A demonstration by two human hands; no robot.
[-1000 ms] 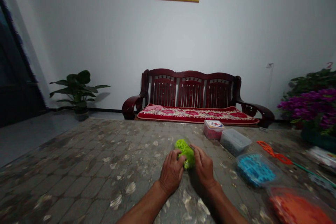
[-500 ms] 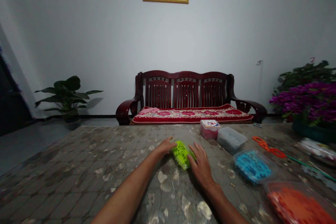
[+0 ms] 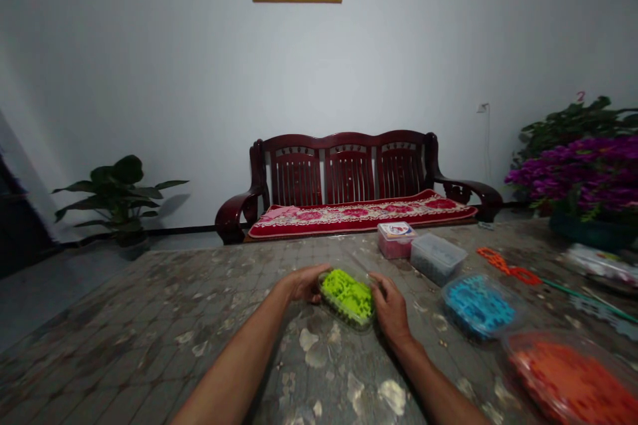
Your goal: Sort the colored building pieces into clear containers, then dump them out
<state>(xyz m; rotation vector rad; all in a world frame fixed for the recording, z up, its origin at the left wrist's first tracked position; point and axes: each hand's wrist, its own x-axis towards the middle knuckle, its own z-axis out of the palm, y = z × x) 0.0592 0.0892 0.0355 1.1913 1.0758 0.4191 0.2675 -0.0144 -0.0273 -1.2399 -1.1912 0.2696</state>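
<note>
clear plastic tub of lime-green pieces (image 3: 347, 293) is set flat on the mottled brown table (image 3: 149, 319), well within reach. it is clasped at both ends: left hand (image 3: 304, 282) curled on the far left rim, right hand (image 3: 391, 305) cupped on the right rim. lid on or off cannot be told. clear tub of blue pieces (image 3: 477, 305) and clear tub of orange pieces (image 3: 568, 378) are left untouched at right.

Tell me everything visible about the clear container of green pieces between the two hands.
The clear container is a shallow oblong tub of thin transparent plastic, filled with lime-green pieces too blurred to make out. It appears to rest on the patterned table, long axis angled away to the left. The left hand grips its far left end, the right hand its right side. Whether it has a lid on cannot be told.
</note>
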